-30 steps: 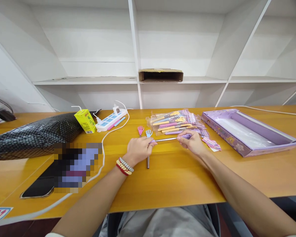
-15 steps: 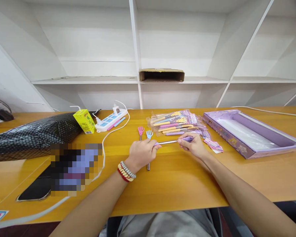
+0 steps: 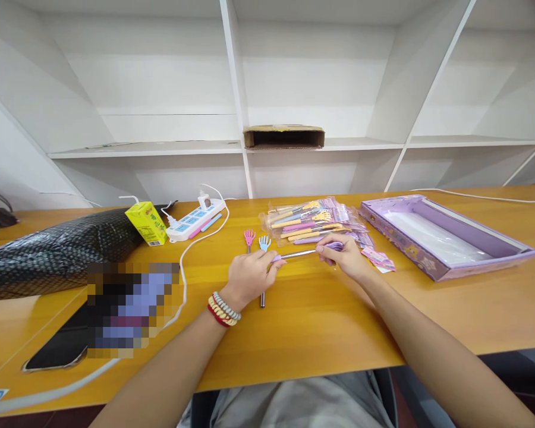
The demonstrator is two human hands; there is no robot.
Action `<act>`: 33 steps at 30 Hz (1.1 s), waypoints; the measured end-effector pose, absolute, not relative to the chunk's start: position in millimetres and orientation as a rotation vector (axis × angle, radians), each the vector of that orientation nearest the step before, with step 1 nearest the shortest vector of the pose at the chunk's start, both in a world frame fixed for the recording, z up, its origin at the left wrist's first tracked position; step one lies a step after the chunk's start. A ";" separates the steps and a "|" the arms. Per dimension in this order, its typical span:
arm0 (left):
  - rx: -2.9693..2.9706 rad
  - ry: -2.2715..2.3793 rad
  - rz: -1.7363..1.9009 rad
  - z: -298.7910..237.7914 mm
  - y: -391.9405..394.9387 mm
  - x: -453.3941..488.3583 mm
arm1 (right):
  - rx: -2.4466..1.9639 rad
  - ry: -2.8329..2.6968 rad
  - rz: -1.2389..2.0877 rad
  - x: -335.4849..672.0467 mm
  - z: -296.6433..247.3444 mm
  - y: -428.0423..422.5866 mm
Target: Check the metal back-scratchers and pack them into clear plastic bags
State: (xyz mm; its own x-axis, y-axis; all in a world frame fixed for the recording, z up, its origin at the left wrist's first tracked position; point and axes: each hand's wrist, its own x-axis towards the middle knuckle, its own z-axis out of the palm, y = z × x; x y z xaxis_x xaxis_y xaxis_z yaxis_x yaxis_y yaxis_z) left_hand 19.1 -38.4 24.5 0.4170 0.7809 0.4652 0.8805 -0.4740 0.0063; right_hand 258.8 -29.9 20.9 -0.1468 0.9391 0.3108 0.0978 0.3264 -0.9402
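Note:
Between my two hands a purple back scratcher (image 3: 298, 254) with a metal rod is stretched level above the table. My left hand (image 3: 250, 274) is closed around its purple handle end. At the other end, my right hand (image 3: 341, 255) pinches the purple claw head, partly hidden by the fingers. Just beyond my left hand lie a pink back scratcher (image 3: 249, 238) and a blue back scratcher (image 3: 264, 242); my hand covers part of their rods. Behind my right hand is a pile of bagged back scratchers (image 3: 312, 221) in several colours.
An open purple display box (image 3: 432, 261) stands at the right, near a pink card (image 3: 378, 260). On the left are a power strip (image 3: 196, 220), a yellow drink carton (image 3: 146, 223), a black wrapped bundle (image 3: 62, 241), a phone (image 3: 57, 339) and a white cable (image 3: 183, 279).
The view has shifted slightly, so most things sit a little further left. Both hands keep their hold on the purple back scratcher, with little other visible movement.

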 end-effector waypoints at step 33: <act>-2.404 -1.375 -0.502 23.2 -46.5 30.6 | -0.983 -1.450 0.980 254.8 14.6 -35.3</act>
State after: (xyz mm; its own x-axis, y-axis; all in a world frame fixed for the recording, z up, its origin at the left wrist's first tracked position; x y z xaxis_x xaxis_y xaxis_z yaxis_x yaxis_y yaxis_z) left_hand 30.6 -46.5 23.2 0.4734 0.7555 0.4530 0.8697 -0.4823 -0.1044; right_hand 254.8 -35.3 14.6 -0.0816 0.9458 0.3144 0.0604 0.3195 -0.9456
